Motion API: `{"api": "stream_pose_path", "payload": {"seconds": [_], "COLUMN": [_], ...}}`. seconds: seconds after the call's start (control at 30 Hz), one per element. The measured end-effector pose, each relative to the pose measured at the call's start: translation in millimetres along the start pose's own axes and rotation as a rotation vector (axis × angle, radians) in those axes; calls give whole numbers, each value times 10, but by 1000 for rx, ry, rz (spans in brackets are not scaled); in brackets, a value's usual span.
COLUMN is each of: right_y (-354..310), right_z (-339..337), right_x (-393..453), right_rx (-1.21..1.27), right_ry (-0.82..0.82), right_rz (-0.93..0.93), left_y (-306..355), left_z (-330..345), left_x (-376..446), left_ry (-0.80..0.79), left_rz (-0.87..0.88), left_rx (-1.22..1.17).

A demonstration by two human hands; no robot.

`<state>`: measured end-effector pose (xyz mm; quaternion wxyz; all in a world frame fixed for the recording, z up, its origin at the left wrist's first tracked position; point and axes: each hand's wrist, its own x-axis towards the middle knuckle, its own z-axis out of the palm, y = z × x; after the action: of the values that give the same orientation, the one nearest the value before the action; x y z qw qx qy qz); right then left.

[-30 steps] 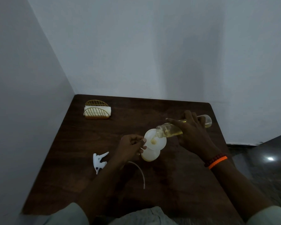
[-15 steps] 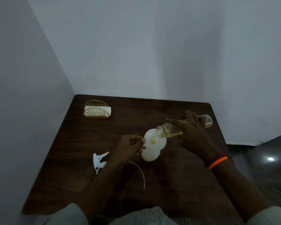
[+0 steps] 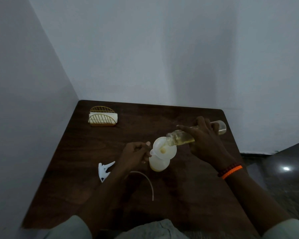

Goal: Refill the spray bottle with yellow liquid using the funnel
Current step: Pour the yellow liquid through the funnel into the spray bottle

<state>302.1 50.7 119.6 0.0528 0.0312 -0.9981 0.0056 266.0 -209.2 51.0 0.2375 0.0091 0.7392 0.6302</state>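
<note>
A white spray bottle (image 3: 158,164) stands upright in the middle of the dark wooden table (image 3: 86,152). A white funnel (image 3: 169,151) sits in its neck. My left hand (image 3: 135,153) pinches the funnel's small tab on its left rim. My right hand (image 3: 206,142) holds a clear bottle (image 3: 179,138) tipped nearly flat, mouth over the funnel's rim. Yellow liquid lies in the clear bottle's lower side and runs into the funnel. A little yellow shows at the spray bottle's base.
The white trigger sprayer head (image 3: 104,170) lies left of the spray bottle, its thin curved dip tube (image 3: 148,181) on the table in front. A gold wire napkin holder (image 3: 103,116) stands at the far left corner. Walls close the back and left; floor drops off at right.
</note>
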Motion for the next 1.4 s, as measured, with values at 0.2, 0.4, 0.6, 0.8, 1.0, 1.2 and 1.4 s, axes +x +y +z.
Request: {"api": "stream_pose_path", "payload": {"seconds": [0.2, 0.4, 0.6, 0.8, 1.0, 1.2, 1.4], "right_y": [-12, -5, -11, 5, 91, 129, 84], "right_z": [-20, 61, 204, 293, 402, 603, 694], "right_x": [-5, -26, -36, -70, -146, -204, -256], "right_rx": [9, 46, 100, 227, 435, 665, 793], "right_ry": [-6, -14, -52, -83, -69, -23, 51], "right_rz": [-1, 4, 35, 97, 185, 276, 330], "left_y": [-101, -306, -458, -645, -772, -789, -839], "left_z": [-320, -598, -579, -519, -448, -317, -293], "left_x": [169, 417, 598, 774, 833, 838, 859], "left_ry": [124, 238, 229, 165, 129, 145, 128], "left_rz": [-71, -125, -114, -118, -31, -52, -22], "left_rx": [137, 325, 581, 724, 895, 966, 1030]}}
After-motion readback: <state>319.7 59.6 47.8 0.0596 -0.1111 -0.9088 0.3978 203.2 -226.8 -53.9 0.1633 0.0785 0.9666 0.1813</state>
